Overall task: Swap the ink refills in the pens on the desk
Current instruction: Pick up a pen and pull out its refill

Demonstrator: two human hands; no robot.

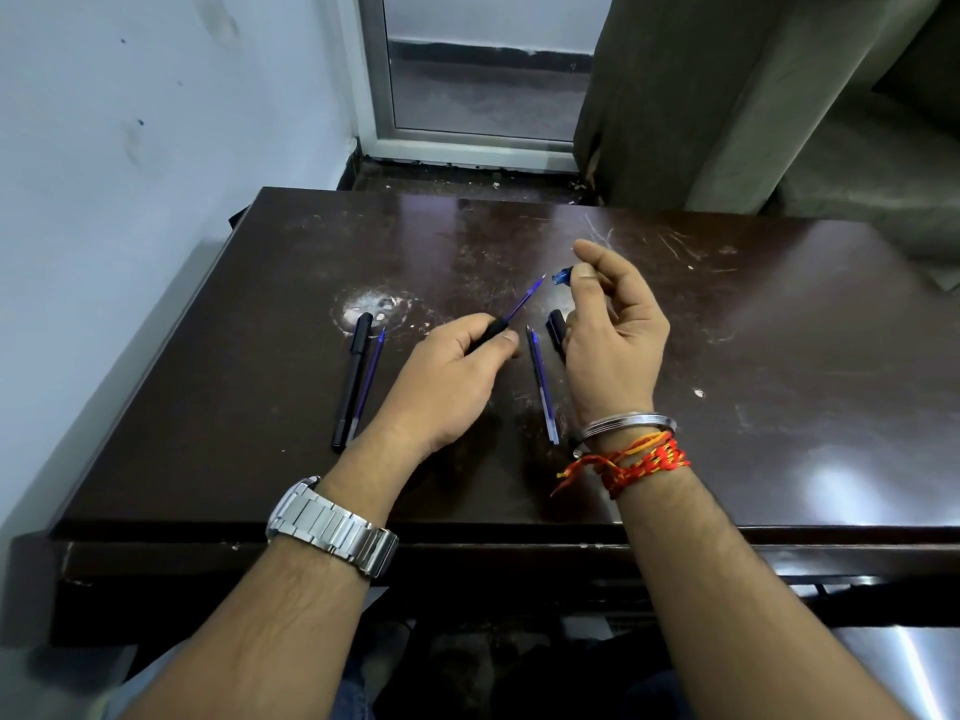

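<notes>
My left hand grips a black pen barrel with a blue refill sticking out of its front, pointing up and right. My right hand pinches a small blue tip piece just beyond the refill's point, a short gap apart. On the dark desk, a black pen and a loose blue refill lie side by side at the left. Another loose refill lies between my hands. A black pen part lies partly hidden behind my right hand.
The desk top is scratched, with a white worn patch near the left pen's top. A wall runs along the left, a window frame stands behind the desk, and a curtain hangs at the back right.
</notes>
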